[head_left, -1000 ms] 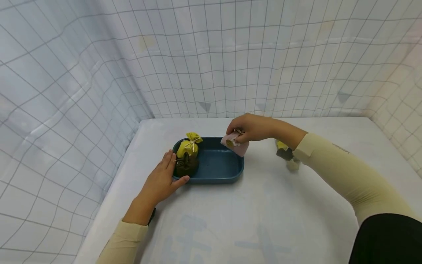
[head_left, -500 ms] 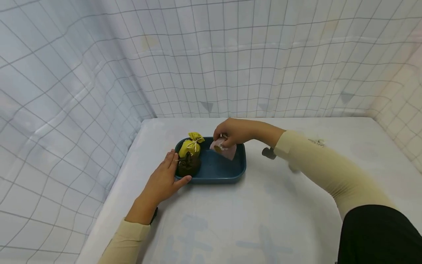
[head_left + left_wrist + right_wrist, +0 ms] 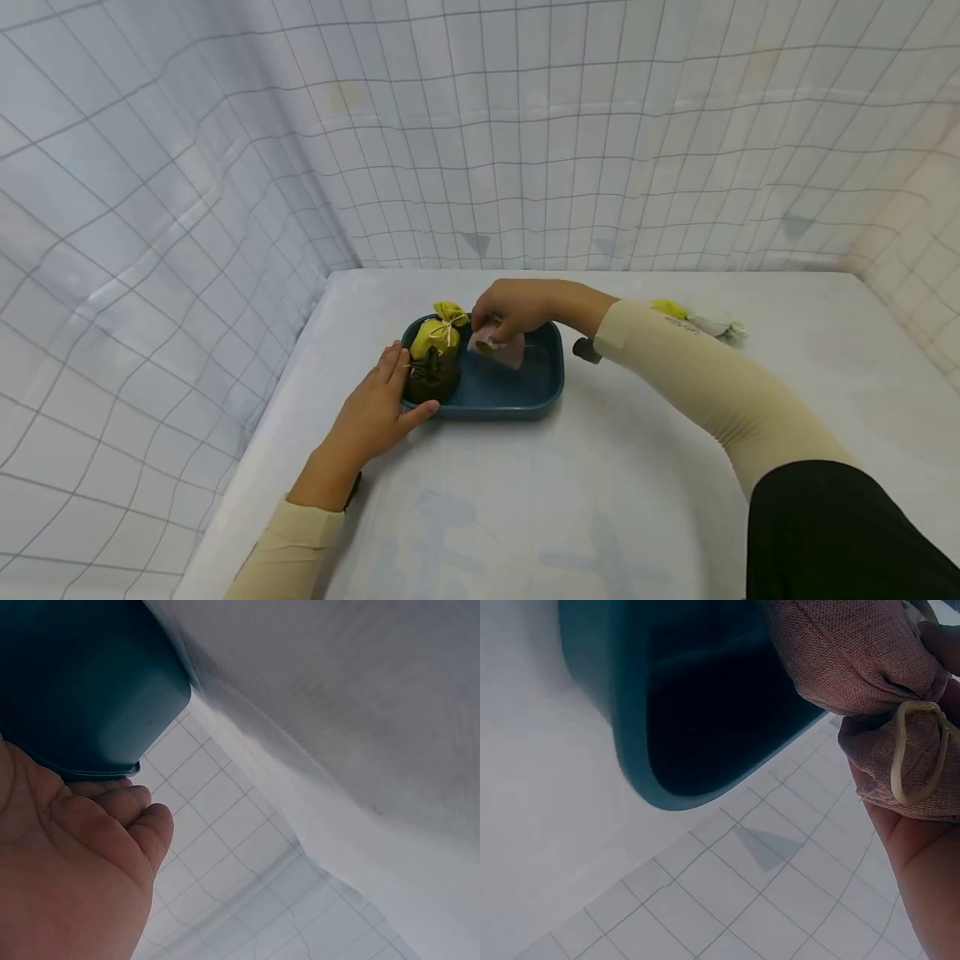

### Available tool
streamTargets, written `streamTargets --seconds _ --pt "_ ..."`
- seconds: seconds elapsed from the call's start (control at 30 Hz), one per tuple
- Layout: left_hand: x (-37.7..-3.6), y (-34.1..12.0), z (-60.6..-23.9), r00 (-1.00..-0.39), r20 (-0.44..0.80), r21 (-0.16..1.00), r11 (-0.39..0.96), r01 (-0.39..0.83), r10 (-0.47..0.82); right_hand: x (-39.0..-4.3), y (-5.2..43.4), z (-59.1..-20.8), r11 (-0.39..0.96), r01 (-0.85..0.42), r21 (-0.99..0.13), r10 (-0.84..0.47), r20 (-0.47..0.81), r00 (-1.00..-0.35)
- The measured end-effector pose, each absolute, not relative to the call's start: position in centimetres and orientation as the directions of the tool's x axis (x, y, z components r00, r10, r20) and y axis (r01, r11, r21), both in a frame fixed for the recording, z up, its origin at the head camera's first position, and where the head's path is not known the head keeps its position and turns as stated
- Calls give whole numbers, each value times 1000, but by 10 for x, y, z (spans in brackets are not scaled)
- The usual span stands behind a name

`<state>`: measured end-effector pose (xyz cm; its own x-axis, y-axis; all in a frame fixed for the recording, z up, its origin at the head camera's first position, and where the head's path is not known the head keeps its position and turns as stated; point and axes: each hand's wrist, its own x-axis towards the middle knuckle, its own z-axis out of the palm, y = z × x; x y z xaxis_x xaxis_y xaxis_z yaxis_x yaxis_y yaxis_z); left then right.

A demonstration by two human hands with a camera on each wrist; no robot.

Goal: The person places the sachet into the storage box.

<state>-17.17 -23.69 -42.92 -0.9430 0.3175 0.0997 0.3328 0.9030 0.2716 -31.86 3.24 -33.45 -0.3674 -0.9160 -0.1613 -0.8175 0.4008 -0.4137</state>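
Observation:
A teal oval-cornered basin (image 3: pixel 517 408) stands on the white table. In its left end sit a yellow drawstring pouch (image 3: pixel 433 337) with a tied neck and, nearer to me, a dark brown drawstring pouch (image 3: pixel 432 377). My left hand (image 3: pixel 371 412) rests against the basin's left rim, its fingers straight and the thumb along the front edge. My right hand (image 3: pixel 513 307) pinches a pink cloth drawstring pouch (image 3: pixel 504 350) over the basin, beside the yellow one. The right wrist view shows the pink pouch's (image 3: pixel 855 656) woven fabric and its pale cord loop near the fingers.
Right of the basin a small dark object (image 3: pixel 587 350) lies by the right sleeve. Beyond the forearm are a yellow bundle (image 3: pixel 669 308) and a greyish-white bundle (image 3: pixel 716 327), partly hidden by the sleeve. A white grid-patterned curtain (image 3: pixel 540 167) rises behind the table.
My right hand has carried the pink pouch leftward from the basin's right rim to over its middle. The left hand stays at the left rim.

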Motion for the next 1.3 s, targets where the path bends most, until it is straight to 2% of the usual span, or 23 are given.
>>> streamTargets --seconds 0.27,0.57,0.83,1.03,1.17,1.3 --pt "-171 -237 -429 -945 88 281 902 327 315 -317 15 -342 416 -838 -353 -906 -243 -348" --pt "-171 -236 -427 -944 93 274 903 331 318 -317 5 -349 371 -878 -302 -922 -230 -310" --pt "-170 -236 -428 -945 87 272 905 328 317 -318 5 -359 389 -880 -272 -917 -200 -344" --pt "-170 -235 -428 -945 92 265 907 328 315 -317 11 -353 380 -892 -244 -923 -157 -351" --pt "-169 -234 -428 -946 85 272 906 324 312 -317 19 -345 373 -887 -273 -928 -99 -360" --pt "-169 -233 -428 -949 78 265 911 317 307 -318 33 -340 395 -858 -328 -916 -63 -397"
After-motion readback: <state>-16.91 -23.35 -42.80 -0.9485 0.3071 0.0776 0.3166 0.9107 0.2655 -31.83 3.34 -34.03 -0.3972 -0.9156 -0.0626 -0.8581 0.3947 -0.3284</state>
